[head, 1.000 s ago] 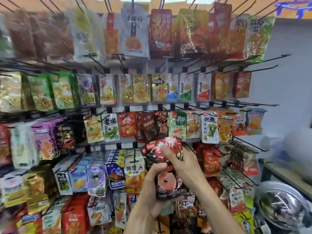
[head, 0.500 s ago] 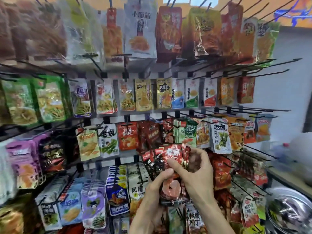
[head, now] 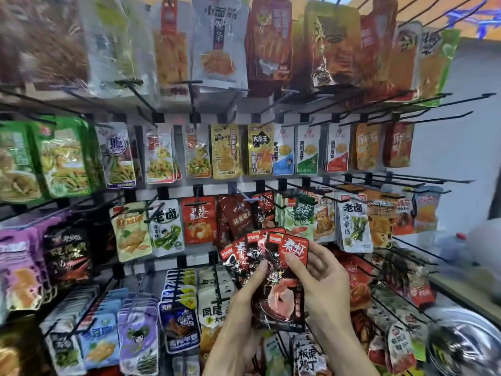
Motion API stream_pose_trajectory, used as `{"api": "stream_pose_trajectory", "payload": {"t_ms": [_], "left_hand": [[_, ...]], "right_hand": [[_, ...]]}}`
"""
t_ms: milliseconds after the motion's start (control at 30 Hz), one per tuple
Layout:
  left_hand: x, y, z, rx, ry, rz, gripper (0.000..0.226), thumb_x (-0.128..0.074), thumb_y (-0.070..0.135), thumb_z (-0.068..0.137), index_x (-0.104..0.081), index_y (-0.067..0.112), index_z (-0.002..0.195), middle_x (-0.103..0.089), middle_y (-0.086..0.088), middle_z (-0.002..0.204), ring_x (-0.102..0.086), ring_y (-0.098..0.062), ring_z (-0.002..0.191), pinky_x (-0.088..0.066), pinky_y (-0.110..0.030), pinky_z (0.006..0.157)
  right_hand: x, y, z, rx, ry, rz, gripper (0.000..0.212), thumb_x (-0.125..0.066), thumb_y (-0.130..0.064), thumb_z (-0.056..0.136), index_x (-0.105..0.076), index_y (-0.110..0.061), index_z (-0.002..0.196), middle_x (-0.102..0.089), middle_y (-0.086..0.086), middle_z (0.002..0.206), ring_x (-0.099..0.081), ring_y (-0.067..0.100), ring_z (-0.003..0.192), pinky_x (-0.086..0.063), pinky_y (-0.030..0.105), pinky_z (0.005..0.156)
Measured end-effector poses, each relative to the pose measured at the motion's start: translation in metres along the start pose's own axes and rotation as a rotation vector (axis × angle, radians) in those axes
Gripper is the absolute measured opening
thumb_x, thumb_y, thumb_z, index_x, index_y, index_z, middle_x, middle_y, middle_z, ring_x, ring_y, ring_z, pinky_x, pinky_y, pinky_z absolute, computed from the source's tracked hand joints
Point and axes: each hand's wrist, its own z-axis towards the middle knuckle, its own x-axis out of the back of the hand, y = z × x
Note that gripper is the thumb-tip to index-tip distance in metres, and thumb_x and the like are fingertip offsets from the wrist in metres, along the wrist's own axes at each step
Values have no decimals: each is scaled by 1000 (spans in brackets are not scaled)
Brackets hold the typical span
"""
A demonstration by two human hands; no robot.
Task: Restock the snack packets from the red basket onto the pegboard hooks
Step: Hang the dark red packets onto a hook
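You're standing right up against a big white pegboard wall (head: 217, 189) with long black metal hooks (head: 423, 100) sticking out in rows, and it's packed edge to edge with hanging snack packs. Off to the right there's a plain pale grey wall (head: 458, 147), and down in the bottom right corner a wooden counter edge (head: 461, 293) with something shiny and silver (head: 466, 346) below it, too blurred to say what it is. The top row of big bags (head: 271, 42) gets cut off by the frame, and the left side is smeared enough that the purple packs (head: 19, 267) and green bags (head: 62, 156) are just colour blobs. The red basket isn't anywhere in view. A white lump (head: 485, 240) by the right edge is hard to make out too.

Now the stuff you're holding: a fanned bunch of glossy black-and-red shrimp snack packets (head: 273, 280), red top corners with white lettering, a pink shrimp picture on the front one. They sit low and centre, in front of the third row, just under the dark red packs (head: 235, 218) and the green-and-white pack (head: 301, 215). Your left hand (head: 244, 302) grips the bunch from the left with its fingers curled round the edge, thumb up on the front. Your right hand (head: 322, 278) pinches the front packet's red top corner, thumb on the face and fingers behind.
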Motion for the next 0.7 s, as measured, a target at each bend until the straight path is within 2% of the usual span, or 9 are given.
{"api": "stream_pose_trajectory", "payload": {"t_ms": [100,200,400,467,533,600,667,700], "left_hand": [[-5,0,3,-22,42,2,37,-69,39,89,-83,12,109,-78,-18,118,-77,-34,103,-55,-43,89],[-8,-2,7,-39,77,-14,32,-69,36,87,-85,13,103,-78,-19,117,-78,-34,98,-55,-43,90],[-10,-5,10,-81,144,-92,32,-66,35,86,-86,11,91,-79,-20,108,-78,-28,80,-55,-41,81],[-10,-5,11,-92,190,-102,34,-66,37,86,-86,10,94,-78,-21,110,-77,-30,83,-55,-45,87],[-10,-2,11,-108,239,-94,36,-69,42,83,-84,12,96,-78,-20,110,-75,-32,88,-53,-46,87],[-9,-1,13,-115,256,-98,41,-74,45,77,-81,10,97,-79,-17,101,-72,-32,83,-56,-41,71],[-5,-2,14,-108,259,-124,46,-77,44,73,-75,7,100,-75,-13,85,-67,-27,69,-54,-33,51],[-3,-2,14,-98,264,-128,49,-77,44,72,-73,7,104,-73,-12,83,-66,-26,69,-53,-32,48]], "right_hand": [[6,-3,7,-20,-49,35,37,-80,-13,86,-65,-23,118,-80,-6,100,-76,13,97,-60,27,82],[11,-4,14,-34,-105,51,34,-78,-10,88,-62,-23,116,-81,-4,99,-77,14,94,-60,25,73],[6,-5,29,-64,-192,95,45,-79,-9,88,-52,-18,122,-80,4,104,-77,23,99,-60,43,86],[6,-5,35,-85,-204,138,41,-77,-8,88,-52,-14,120,-80,8,105,-76,27,102,-60,49,90],[7,-5,42,-92,-184,163,37,-80,-13,86,-59,-17,116,-78,10,109,-72,27,113,-56,49,100],[9,-7,50,-86,-153,157,32,-84,-21,80,-68,-27,107,-76,8,116,-66,21,123,-50,46,109],[8,-12,60,-71,-137,156,29,-84,-19,81,-71,-29,105,-77,5,115,-69,18,118,-53,45,106],[7,-15,65,-60,-129,150,29,-83,-17,83,-72,-28,107,-77,4,114,-72,16,112,-55,43,103]]}}
